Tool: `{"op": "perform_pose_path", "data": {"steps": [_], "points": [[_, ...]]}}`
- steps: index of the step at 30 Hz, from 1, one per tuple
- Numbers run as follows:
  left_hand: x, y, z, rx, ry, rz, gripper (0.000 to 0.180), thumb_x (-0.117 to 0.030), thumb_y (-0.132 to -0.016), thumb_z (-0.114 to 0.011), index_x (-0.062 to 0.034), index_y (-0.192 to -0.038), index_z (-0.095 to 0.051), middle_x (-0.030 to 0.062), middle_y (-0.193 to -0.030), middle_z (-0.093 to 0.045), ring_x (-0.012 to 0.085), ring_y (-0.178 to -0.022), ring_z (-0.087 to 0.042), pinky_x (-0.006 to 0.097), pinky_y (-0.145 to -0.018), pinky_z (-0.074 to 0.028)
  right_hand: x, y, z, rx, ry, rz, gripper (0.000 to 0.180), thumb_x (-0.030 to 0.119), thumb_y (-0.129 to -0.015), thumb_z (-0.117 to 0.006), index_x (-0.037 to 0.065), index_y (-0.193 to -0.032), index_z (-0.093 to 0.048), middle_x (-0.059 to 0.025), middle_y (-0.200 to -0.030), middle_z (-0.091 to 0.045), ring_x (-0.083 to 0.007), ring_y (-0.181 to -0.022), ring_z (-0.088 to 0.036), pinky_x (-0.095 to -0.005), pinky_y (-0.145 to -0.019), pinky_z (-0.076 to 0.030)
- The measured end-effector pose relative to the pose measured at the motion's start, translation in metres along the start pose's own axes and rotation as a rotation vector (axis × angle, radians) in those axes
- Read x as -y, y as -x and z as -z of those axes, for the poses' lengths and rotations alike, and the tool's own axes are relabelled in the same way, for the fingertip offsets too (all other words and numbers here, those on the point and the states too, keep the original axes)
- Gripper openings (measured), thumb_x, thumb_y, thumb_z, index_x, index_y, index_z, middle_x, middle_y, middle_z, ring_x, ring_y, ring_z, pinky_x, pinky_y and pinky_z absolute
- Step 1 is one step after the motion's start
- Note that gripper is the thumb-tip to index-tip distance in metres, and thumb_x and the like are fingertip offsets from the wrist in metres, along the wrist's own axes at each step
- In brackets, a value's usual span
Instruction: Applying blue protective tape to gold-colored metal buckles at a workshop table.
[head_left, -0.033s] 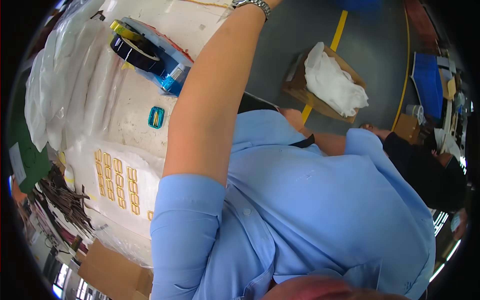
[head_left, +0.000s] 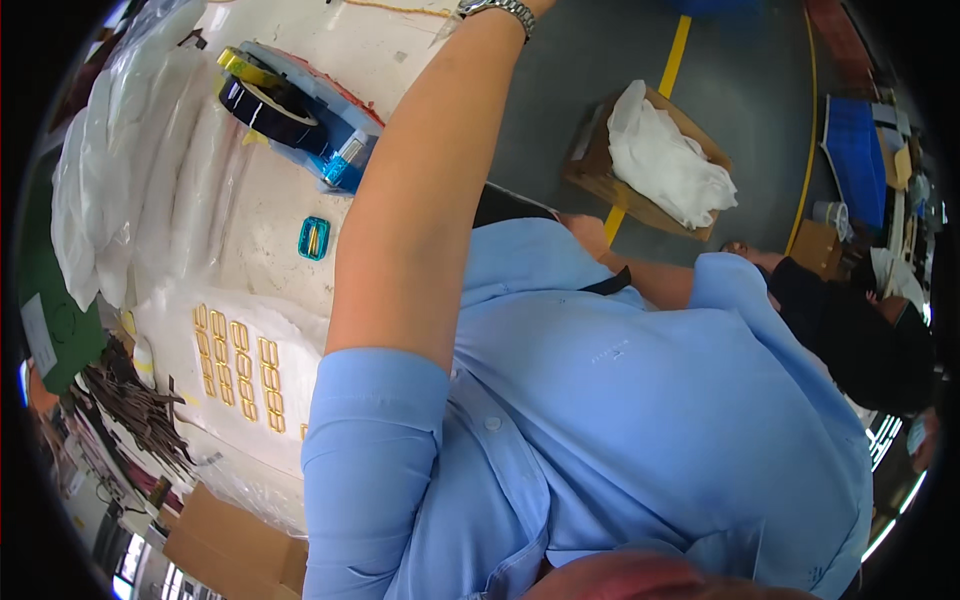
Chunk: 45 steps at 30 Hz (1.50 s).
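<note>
My left arm, bare below a rolled light blue sleeve, stretches up across the table's edge. A metal-band watch (head_left: 497, 12) circles its wrist. Only a sliver of my left hand (head_left: 541, 5) shows at the top edge, its fingers cut off. Beyond the blue shirt front lies my right forearm; a small part of what looks like my right hand (head_left: 585, 232) shows, fingers hidden. Left of my left forearm are a small teal tray (head_left: 314, 239) with thin gold pieces and a blue tape holder (head_left: 345, 170) with black tape (head_left: 265, 112) and yellow tape (head_left: 245, 66) rolls.
Several gold rectangular buckles (head_left: 242, 370) lie in rows on a white sheet. Plastic-wrapped bundles (head_left: 130, 190), dark brown strips (head_left: 135, 400) and a cardboard box (head_left: 235, 540) are at left. On the floor, a carton (head_left: 590, 160) holds white plastic (head_left: 665, 160). A person in black (head_left: 850, 330) is at right.
My left wrist has shifted very slightly left at the top edge. Otherwise only a slight shift of the view shows.
</note>
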<state>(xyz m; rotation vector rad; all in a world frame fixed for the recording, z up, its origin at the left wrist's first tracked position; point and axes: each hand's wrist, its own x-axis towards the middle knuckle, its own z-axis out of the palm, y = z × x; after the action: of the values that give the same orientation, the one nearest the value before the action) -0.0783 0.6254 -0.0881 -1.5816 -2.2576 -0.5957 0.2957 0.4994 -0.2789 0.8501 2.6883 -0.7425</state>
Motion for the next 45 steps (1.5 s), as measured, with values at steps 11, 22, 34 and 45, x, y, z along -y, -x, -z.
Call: {"op": "perform_pose_path", "data": {"steps": [11, 22, 34, 45], "points": [[-0.012, -0.007, -0.002, -0.042, -0.078, -0.065, 0.052, -0.018, -0.102, -0.051, 0.0006, -0.150, -0.056, 0.0244, -0.151, -0.058, 0.0408, -0.144, -0.049, 0.053, -0.123, -0.034, 0.013, 0.004, 0.022, -0.034, -0.013, -0.018, 0.053, 0.040, -0.113, -0.045, 0.007, -0.080, -0.072, -0.0203, -0.080, -0.073, -0.0439, -0.077, -0.070, -0.0544, -0.068, -0.055], [-0.020, -0.015, 0.038, 0.316, -0.012, -0.101, 0.065, -0.016, -0.100, -0.056, 0.0033, -0.160, -0.041, 0.0271, -0.160, -0.046, 0.0452, -0.151, -0.039, 0.056, -0.128, -0.027, -0.022, 0.168, -0.038, 0.064, -0.099, -0.654, 0.060, 0.048, -0.114, -0.036, 0.008, -0.092, -0.075, -0.0208, -0.090, -0.075, -0.0451, -0.087, -0.072, -0.0560, -0.078, -0.057], [-0.019, -0.032, 0.007, 0.277, 0.027, -0.123, 0.076, -0.012, -0.095, -0.071, -0.0037, -0.163, -0.037, 0.0275, -0.164, -0.039, 0.0494, -0.152, -0.034, 0.057, -0.128, -0.026, -0.077, 0.139, -0.014, -0.521, -0.632, -0.818, 0.026, 0.017, -0.106, -0.060, 0.003, -0.124, -0.072, -0.0232, -0.111, -0.076, -0.0420, -0.101, -0.074, -0.0489, -0.088, -0.059], [-0.032, -0.087, 0.007, 0.611, 0.109, 0.126, 0.077, -0.018, -0.100, -0.070, 0.0005, -0.165, -0.033, 0.0289, -0.171, -0.031, 0.0479, -0.159, -0.029, 0.057, -0.128, -0.024, -0.259, -0.368, 0.057, -0.094, -0.017, 0.108, 0.049, 0.008, -0.094, -0.063, -0.003, -0.142, -0.060, -0.0205, -0.152, -0.056, -0.0394, -0.140, -0.054, -0.0485, -0.114, -0.046]]}}
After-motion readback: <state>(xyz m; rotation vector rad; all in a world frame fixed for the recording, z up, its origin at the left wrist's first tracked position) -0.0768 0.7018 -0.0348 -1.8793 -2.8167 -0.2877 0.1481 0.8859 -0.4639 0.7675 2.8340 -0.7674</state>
